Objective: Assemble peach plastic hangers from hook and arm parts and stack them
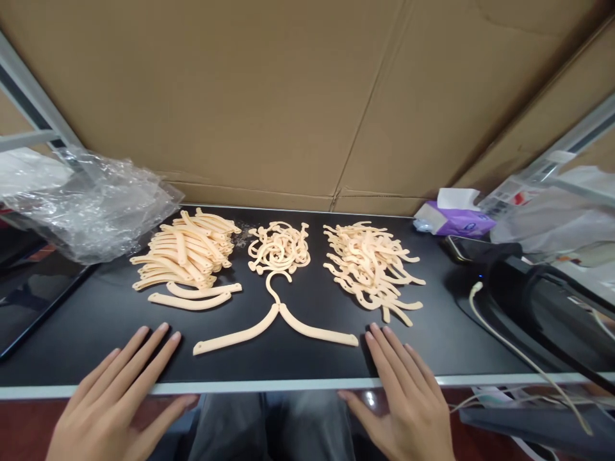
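My left hand [120,397] rests flat on the front edge of the black tabletop [288,362], fingers spread and holding nothing. My right hand [406,403] lies likewise at the right, its fingertips close to the end of a cream hanger arm [317,331]. Between the hands, that piece, a left hanger arm [235,338] and a curved hanger hook [273,291] lie together in the outline of a clothes hanger. Beyond my left hand lie two loose hanger arms [192,301], one partly behind the other.
Behind these lie a pile of hanger arms [185,250], a pile of hooks [281,246] and a pile of curved pieces [368,259]. Crumpled clear plastic [100,205] sits left; a purple tissue pack [454,218], phone [461,248] and cable [519,355] right. Cardboard [240,96] walls the back.
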The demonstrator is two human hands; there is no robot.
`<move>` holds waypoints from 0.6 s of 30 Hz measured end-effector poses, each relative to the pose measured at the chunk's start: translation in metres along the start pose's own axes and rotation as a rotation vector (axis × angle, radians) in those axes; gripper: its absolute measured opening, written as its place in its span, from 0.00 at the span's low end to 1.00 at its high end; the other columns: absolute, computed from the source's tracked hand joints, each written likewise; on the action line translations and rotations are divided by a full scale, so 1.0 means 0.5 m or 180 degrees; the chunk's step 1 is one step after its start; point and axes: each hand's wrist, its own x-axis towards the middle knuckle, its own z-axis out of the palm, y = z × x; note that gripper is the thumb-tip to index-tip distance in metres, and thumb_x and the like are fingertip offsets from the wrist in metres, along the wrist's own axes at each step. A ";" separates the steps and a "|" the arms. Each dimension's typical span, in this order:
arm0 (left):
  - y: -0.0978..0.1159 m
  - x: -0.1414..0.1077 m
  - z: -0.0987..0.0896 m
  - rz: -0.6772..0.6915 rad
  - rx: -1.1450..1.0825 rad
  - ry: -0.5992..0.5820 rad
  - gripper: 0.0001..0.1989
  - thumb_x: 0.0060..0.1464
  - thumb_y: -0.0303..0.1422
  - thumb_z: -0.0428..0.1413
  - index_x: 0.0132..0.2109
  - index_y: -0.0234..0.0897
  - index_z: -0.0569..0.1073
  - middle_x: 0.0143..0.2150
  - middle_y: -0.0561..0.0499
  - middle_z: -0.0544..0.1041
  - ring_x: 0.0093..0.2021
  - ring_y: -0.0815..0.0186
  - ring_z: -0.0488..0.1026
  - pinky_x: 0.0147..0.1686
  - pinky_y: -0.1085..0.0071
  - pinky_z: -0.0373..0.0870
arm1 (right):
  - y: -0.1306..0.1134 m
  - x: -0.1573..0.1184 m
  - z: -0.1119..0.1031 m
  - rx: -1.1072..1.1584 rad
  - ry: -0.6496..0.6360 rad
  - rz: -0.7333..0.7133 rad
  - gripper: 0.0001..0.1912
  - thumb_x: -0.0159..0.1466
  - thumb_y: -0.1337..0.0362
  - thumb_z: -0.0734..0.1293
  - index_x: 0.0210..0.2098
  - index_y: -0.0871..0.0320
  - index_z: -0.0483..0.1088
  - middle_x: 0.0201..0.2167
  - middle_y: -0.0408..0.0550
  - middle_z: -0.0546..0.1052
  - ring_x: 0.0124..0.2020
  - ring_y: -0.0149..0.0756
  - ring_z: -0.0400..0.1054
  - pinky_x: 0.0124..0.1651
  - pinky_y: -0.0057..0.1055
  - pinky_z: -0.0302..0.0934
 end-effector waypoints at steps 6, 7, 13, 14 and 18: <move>0.011 0.004 -0.004 -0.0274 -0.0196 -0.0078 0.39 0.55 0.49 0.56 0.71 0.57 0.54 0.70 0.61 0.61 0.65 0.45 0.66 0.65 0.48 0.59 | 0.000 -0.003 -0.009 0.0151 -0.0070 -0.0001 0.41 0.63 0.48 0.68 0.67 0.66 0.58 0.59 0.62 0.73 0.59 0.57 0.69 0.57 0.50 0.61; 0.014 0.004 -0.004 -0.0320 -0.0238 -0.0077 0.39 0.55 0.48 0.56 0.71 0.58 0.54 0.70 0.62 0.60 0.65 0.45 0.66 0.65 0.47 0.59 | 0.005 -0.002 -0.016 0.0217 -0.0157 -0.0026 0.40 0.64 0.47 0.67 0.67 0.65 0.58 0.60 0.62 0.72 0.59 0.57 0.68 0.56 0.50 0.62; 0.017 0.004 0.000 -0.0393 -0.0331 0.0011 0.37 0.55 0.47 0.55 0.70 0.61 0.55 0.69 0.66 0.60 0.65 0.45 0.66 0.64 0.46 0.59 | 0.069 0.040 -0.044 0.0952 0.0032 0.0419 0.15 0.70 0.63 0.63 0.55 0.56 0.69 0.48 0.53 0.79 0.48 0.43 0.74 0.49 0.41 0.68; 0.017 0.004 0.000 -0.0405 -0.0320 0.0004 0.37 0.55 0.47 0.55 0.70 0.61 0.54 0.69 0.66 0.60 0.65 0.45 0.65 0.63 0.46 0.59 | 0.080 0.053 -0.038 0.0937 0.0125 0.0467 0.13 0.68 0.65 0.65 0.52 0.56 0.70 0.45 0.53 0.79 0.46 0.43 0.74 0.50 0.42 0.68; 0.013 0.002 0.001 -0.0361 -0.0226 -0.0042 0.38 0.55 0.49 0.54 0.70 0.61 0.54 0.69 0.64 0.61 0.65 0.45 0.65 0.60 0.46 0.61 | 0.109 0.109 0.003 0.0823 0.0264 0.0322 0.08 0.67 0.67 0.67 0.46 0.57 0.73 0.39 0.53 0.76 0.42 0.43 0.70 0.46 0.43 0.67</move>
